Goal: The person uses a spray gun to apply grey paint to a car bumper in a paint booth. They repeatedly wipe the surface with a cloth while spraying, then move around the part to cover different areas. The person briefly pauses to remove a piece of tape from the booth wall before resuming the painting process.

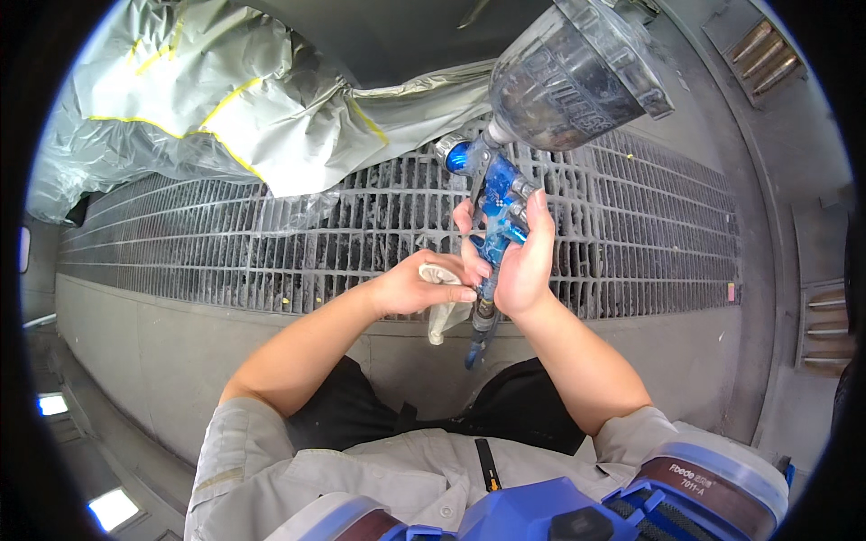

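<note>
Gripping a blue gravity-feed spray gun (498,194) in the right hand (523,270) above floor grating (649,225), lengthwise from paint cup (568,95) (far end) to hose fitting (484,313) nearest the body; holding a limp whitish cloth (441,325) in the left hand (408,287), just beside the handle

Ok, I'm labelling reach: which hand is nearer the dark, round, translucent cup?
Right. The right hand grips the blue metal spray gun below the cup; the left hand is lower, farther left.

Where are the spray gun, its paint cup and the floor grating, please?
Spray gun (499,189): head view, its blue body.
Paint cup (566,97): head view, its outer wall.
Floor grating (383,221): head view, its middle bars.
</note>
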Available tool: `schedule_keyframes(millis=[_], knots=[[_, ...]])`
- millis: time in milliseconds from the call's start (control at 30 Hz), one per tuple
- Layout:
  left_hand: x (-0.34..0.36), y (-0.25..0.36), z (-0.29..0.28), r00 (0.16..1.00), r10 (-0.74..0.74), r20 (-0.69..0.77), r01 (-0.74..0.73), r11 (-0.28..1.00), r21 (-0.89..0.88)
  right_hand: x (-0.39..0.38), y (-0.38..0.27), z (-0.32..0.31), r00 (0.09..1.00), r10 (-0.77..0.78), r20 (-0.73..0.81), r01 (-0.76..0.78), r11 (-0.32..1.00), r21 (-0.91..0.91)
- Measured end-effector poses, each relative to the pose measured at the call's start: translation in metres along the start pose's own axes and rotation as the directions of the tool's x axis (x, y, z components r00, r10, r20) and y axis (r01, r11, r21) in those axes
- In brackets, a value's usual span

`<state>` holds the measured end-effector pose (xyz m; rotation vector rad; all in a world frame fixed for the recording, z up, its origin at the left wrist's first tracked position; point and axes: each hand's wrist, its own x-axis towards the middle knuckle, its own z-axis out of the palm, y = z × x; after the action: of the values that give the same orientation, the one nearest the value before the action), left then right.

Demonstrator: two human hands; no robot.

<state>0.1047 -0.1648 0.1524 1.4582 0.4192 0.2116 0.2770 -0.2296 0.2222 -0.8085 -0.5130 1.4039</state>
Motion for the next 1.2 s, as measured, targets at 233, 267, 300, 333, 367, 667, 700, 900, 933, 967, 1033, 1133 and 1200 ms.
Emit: schedule_keyframes(millis=[233, 267, 300, 333, 367, 667, 700, 900, 933, 967, 1033, 1133, 1200], knots=[[-0.004, -0.013, -0.010, 0.999, 0.044, -0.029, -0.046, 0.997, -0.055, 0.005, 0.006, 0.011, 0.995, -0.101, 0.026, 0.103, 0.990, -0.096], [-0.006, -0.015, -0.010, 0.998, 0.048, -0.050, -0.052, 0.996, -0.075, 0.007, 0.007, 0.012, 0.991, -0.131, 0.025, 0.133, 0.984, -0.118], [-0.004, -0.016, -0.009, 0.990, 0.099, -0.102, -0.106, 0.992, -0.073, 0.009, 0.009, 0.013, 0.979, -0.205, -0.013, 0.198, 0.957, -0.210], [-0.007, -0.016, -0.012, 0.991, 0.110, -0.071, -0.101, 0.988, 0.116, 0.016, 0.011, 0.015, 0.959, -0.266, -0.101, 0.229, 0.932, -0.280], [-0.010, -0.016, -0.016, 0.992, 0.126, -0.020, -0.113, 0.943, 0.314, 0.019, 0.012, 0.017, 0.955, -0.269, -0.121, 0.221, 0.923, -0.314], [-0.035, -0.028, -0.015, 0.987, -0.088, 0.132, -0.028, 0.723, 0.691, 0.034, 0.010, 0.021, 0.949, -0.268, -0.165, 0.175, 0.885, -0.432], [-0.035, -0.029, -0.014, 0.988, -0.073, 0.135, -0.043, 0.711, 0.702, 0.034, 0.011, 0.021, 0.959, -0.235, -0.159, 0.151, 0.898, -0.414], [-0.030, -0.031, -0.016, 0.979, -0.139, 0.148, -0.020, 0.655, 0.755, 0.027, 0.004, 0.020, 0.997, 0.027, 0.077, -0.010, 0.976, -0.220], [-0.028, -0.032, -0.016, 0.979, -0.143, 0.147, -0.019, 0.651, 0.759, 0.027, 0.000, 0.019, 0.999, -0.010, 0.052, 0.023, 0.969, -0.248], [-0.027, -0.033, -0.016, 0.980, -0.129, 0.153, -0.034, 0.645, 0.763, 0.029, -0.003, 0.018, 0.997, -0.041, 0.061, 0.057, 0.959, -0.279], [-0.025, -0.036, -0.016, 0.980, -0.128, 0.153, -0.038, 0.634, 0.773, 0.031, -0.011, 0.015, 0.988, -0.151, 0.005, 0.146, 0.944, -0.296], [-0.026, -0.041, -0.016, 0.982, -0.119, 0.145, -0.037, 0.636, 0.771, 0.031, -0.012, 0.016, 0.907, -0.353, -0.231, 0.245, 0.886, -0.394], [-0.026, -0.042, -0.016, 0.982, -0.123, 0.140, -0.029, 0.644, 0.765, 0.028, -0.011, 0.018, 0.905, -0.344, -0.251, 0.246, 0.903, -0.352]])
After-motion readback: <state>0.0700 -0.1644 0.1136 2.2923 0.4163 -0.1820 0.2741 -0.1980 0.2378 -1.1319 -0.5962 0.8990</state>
